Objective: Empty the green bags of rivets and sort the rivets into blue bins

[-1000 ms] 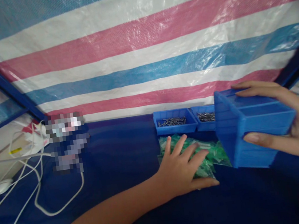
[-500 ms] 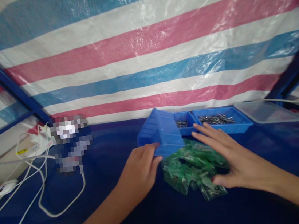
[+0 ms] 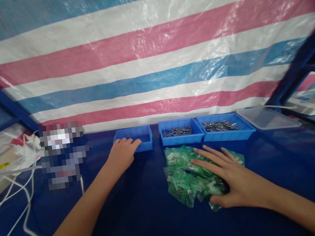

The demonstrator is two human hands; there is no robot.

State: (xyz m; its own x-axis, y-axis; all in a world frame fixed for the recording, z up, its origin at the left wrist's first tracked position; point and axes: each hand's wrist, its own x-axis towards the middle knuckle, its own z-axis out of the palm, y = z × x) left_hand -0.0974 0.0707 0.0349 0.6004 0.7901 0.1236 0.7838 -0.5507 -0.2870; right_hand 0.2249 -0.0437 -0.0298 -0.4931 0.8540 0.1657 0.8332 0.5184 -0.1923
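Observation:
My left hand (image 3: 123, 153) grips the near wall of a blue plastic bin (image 3: 146, 145), its fingers hooked over the rim. This bin stands upright at the back of the table, and its bare blue inside shows. Fingers spread, my right hand (image 3: 237, 181) rests over the right side of a pile of small clear-and-green plastic bags (image 3: 183, 180). Pale pieces and thin metal parts show through the plastic. Behind the pile, a middle blue bin (image 3: 182, 140) and a right blue bin (image 3: 229, 136) hold loose thin metal pins or screws.
A clear plastic lid (image 3: 269, 118) lies at the back right. White cables (image 3: 28, 220) run across the left of the dark blue table (image 3: 130, 222), near a pixelated patch. A striped plastic sheet (image 3: 148, 45) hangs behind, between blue frame posts (image 3: 0, 92).
My left hand has moved left with the blue bin, which was tilted above the bags and now stands upright. My right hand has come down onto the bags.

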